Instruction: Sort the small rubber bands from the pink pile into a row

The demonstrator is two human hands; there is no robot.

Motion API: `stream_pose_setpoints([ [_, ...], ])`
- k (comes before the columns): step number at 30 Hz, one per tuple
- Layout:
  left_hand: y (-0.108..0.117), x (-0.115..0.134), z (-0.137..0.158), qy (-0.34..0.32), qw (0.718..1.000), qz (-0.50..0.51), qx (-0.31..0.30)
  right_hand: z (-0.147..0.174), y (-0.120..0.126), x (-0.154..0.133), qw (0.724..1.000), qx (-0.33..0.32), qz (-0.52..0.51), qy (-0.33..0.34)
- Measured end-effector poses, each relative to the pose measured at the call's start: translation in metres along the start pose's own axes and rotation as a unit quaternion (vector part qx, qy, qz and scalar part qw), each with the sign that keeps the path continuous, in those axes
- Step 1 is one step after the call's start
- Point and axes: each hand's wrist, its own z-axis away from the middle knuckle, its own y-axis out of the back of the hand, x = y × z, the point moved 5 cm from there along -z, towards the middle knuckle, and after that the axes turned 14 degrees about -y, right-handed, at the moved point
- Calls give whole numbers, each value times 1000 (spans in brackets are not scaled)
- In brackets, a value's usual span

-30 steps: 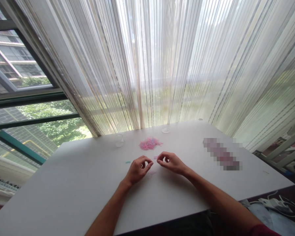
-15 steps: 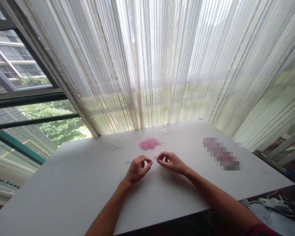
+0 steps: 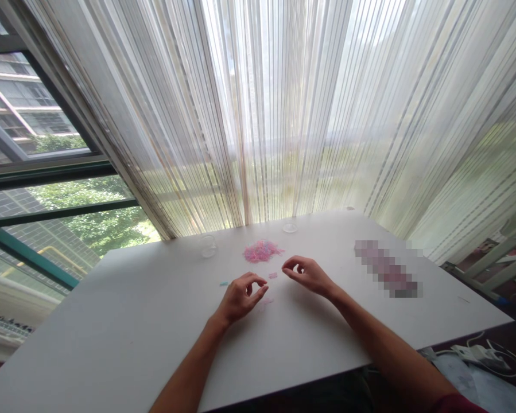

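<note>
My left hand (image 3: 239, 297) hovers low over the white table (image 3: 154, 332), thumb and forefinger curved toward each other with a small gap between the tips; nothing shows in it. Thumb and forefinger of my right hand (image 3: 305, 272) come together in a pinch, and anything between them is too small to make out. Between the hands lies a small pink clip-like piece (image 3: 272, 275). Thin pale pink strands (image 3: 266, 304) lie just below my left fingertips. Beyond both hands is a pile of thin pink and purple bands (image 3: 261, 251).
A small teal piece (image 3: 224, 283) lies left of my left hand. Toward the back edge stand a clear round container (image 3: 208, 246) and a clear shallow lid (image 3: 289, 228). A pixelated reddish object (image 3: 387, 269) lies on the right. Sheer curtains (image 3: 275, 115) hang behind the table.
My right hand has moved right and slightly back, away from the small pink piece, which now shows fully. My left hand stays nearly in place, its fingertips a little further apart.
</note>
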Motion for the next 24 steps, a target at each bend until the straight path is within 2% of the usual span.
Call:
stream_pose_setpoints([
  [3, 1, 2, 2, 2, 998, -25, -60, -5, 17, 8, 999, 33, 29, -6],
  [6, 4, 3, 3, 14, 994, -38, -100, -9, 28, 19, 998, 38, 54, -19],
  [13, 8, 1, 6, 40, 991, -30, -125, -16, 30, 37, 996, 7, 73, -55],
  [24, 7, 5, 5, 40, 989, -27, -139, -17, 25, 42, 995, -27, 82, -58],
])
